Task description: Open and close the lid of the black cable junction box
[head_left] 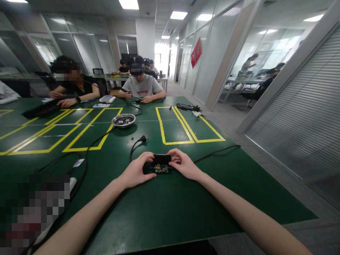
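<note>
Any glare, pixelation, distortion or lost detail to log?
Head view: ceiling lights glare white; head view: pixelation hides the lower-left corner; head view: right-hand blinds slant, suggesting wide-angle distortion; head view: circuit board lacks fine detail.

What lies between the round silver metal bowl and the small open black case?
In the head view, a black corded power plug lies between bowl and case.

Both hands [136,171] on an open black case [162,158] with exposed circuitry [162,168], green tabletop [170,212] beneath.
</note>
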Demonstrator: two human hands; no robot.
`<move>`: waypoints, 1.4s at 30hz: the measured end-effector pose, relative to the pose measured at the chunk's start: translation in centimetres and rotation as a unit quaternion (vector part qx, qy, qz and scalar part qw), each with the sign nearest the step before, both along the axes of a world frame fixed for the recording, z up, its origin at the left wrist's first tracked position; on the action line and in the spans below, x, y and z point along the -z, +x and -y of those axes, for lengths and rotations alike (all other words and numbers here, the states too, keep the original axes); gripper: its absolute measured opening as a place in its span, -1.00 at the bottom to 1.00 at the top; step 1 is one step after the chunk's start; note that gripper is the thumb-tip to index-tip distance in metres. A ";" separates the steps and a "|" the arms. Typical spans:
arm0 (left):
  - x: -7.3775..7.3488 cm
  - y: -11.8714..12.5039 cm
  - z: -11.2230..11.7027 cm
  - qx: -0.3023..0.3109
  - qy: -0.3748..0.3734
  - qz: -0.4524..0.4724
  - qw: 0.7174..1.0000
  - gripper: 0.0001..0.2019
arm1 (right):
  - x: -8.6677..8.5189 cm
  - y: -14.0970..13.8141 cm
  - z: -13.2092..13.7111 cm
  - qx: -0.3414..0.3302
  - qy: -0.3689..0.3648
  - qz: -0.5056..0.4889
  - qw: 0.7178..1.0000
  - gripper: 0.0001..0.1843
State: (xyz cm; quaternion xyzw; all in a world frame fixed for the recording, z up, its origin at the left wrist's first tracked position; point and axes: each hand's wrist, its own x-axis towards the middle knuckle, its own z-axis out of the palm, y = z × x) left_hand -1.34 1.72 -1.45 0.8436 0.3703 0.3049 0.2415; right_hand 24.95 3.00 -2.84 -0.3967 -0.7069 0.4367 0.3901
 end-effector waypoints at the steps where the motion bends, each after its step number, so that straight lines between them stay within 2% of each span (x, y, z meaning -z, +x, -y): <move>1: 0.1 0.0 0.0 -0.001 -0.009 0.008 1.000 -0.40 | 0.0 0.0 0.0 0.000 0.000 -0.001 1.000 -0.69; 4: 0.1 0.1 0.1 -0.005 -0.023 0.010 1.000 -0.27 | 0.1 0.0 0.1 0.004 0.004 -0.004 1.000 -0.71; 7: 0.0 0.1 0.2 -0.001 -0.021 0.003 1.000 -0.24 | 0.2 -0.2 0.3 0.014 -0.008 -0.010 1.000 -0.64; 11: -0.2 0.1 0.3 0.008 -0.015 0.001 1.000 -0.29 | 0.4 -0.5 0.3 0.020 -0.019 -0.007 1.000 -0.65; 17: -0.3 0.3 0.4 0.010 -0.016 0.017 1.000 -0.37 | 0.4 -0.6 0.4 0.032 0.010 -0.012 0.999 -0.70; 27: -0.2 0.5 0.4 0.029 -0.011 0.035 0.999 -0.37 | 0.4 -0.3 0.8 0.046 0.033 -0.009 0.998 -0.72; 36: -0.5 0.5 0.5 0.032 0.004 0.021 0.999 -0.44 | -0.1 -0.1 1.1 0.024 0.024 -0.006 0.999 -0.75; 39: -0.6 0.5 0.5 0.030 0.005 0.015 0.999 -0.51 | -0.5 0.0 1.3 0.012 0.044 0.000 0.999 -0.78; 42: -0.7 0.5 0.5 0.030 0.009 0.014 0.999 -0.62 | -0.8 0.1 1.4 -0.010 0.097 0.012 0.995 -0.81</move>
